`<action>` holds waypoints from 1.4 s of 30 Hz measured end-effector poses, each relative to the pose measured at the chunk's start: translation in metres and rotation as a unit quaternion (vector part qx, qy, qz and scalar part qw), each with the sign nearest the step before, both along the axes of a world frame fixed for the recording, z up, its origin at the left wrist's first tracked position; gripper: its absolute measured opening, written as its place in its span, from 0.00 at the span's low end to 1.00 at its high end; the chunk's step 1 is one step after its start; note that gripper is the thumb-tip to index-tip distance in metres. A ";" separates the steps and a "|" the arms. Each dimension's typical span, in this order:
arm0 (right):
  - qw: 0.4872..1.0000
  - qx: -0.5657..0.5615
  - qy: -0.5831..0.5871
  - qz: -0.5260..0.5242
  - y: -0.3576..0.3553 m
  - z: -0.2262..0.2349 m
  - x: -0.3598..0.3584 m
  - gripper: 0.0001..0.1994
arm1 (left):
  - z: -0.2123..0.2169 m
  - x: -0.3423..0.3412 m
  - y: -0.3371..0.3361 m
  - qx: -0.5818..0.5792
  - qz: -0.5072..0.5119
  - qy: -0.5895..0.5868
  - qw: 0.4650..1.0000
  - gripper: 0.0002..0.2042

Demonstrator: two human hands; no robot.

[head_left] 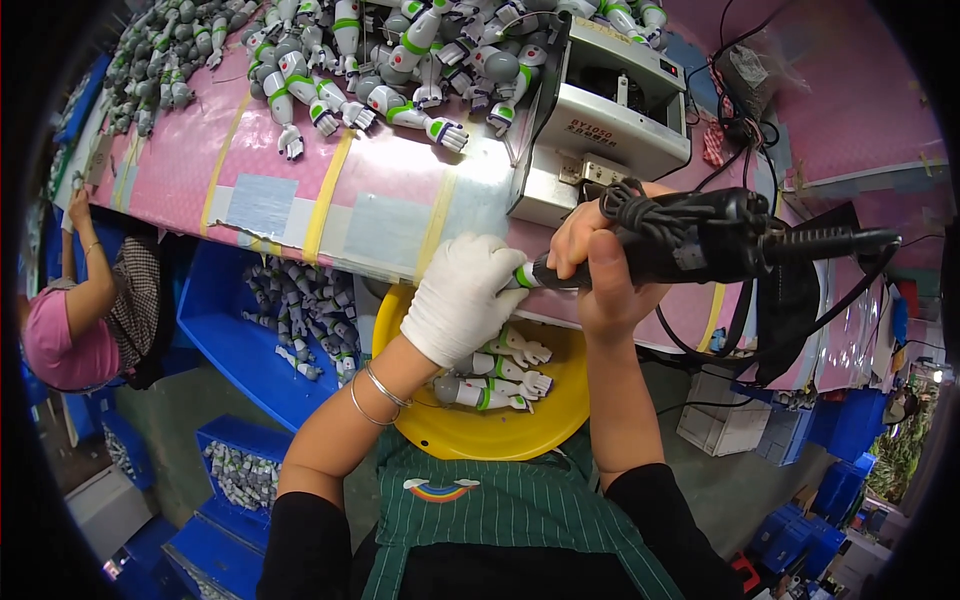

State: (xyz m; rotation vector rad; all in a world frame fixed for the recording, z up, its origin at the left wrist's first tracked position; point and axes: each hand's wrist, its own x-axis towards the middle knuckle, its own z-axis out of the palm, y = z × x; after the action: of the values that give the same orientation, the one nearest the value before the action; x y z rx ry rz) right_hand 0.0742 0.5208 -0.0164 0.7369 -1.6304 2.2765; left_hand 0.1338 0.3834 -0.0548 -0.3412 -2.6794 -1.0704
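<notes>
Head view: my gloved left hand (462, 297) grips a toy arm (523, 276); my right hand (600, 270) clenches the black power screwdriver (700, 245)

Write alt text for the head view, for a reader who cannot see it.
A person's gloved left hand holds a toy arm while the bare right hand presses a black electric screwdriver to it, above a yellow bowl of finished toy arms. More toy arms are piled on the pink table beside a grey machine.

White glove (462, 297), bangles (378, 392), green striped apron (500, 520)
</notes>
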 end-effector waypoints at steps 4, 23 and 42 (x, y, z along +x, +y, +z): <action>0.998 0.030 0.028 -0.048 -0.002 -0.009 0.004 0.20 | 0.001 0.001 -0.001 -0.009 0.000 -0.005 1.000 0.13; 0.988 0.005 -0.137 -0.074 -0.014 0.026 0.019 0.07 | -0.001 0.014 -0.006 0.017 -0.019 -0.016 1.000 0.12; 0.992 0.058 0.006 -0.113 0.006 0.073 -0.044 0.04 | 0.021 -0.099 -0.142 -0.431 0.082 0.091 0.894 0.10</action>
State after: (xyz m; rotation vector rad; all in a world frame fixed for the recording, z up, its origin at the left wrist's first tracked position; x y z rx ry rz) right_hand 0.0302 0.5267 0.0571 0.5562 -1.7561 2.0314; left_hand 0.0348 0.2418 -0.0340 -0.3217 -2.7726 0.2495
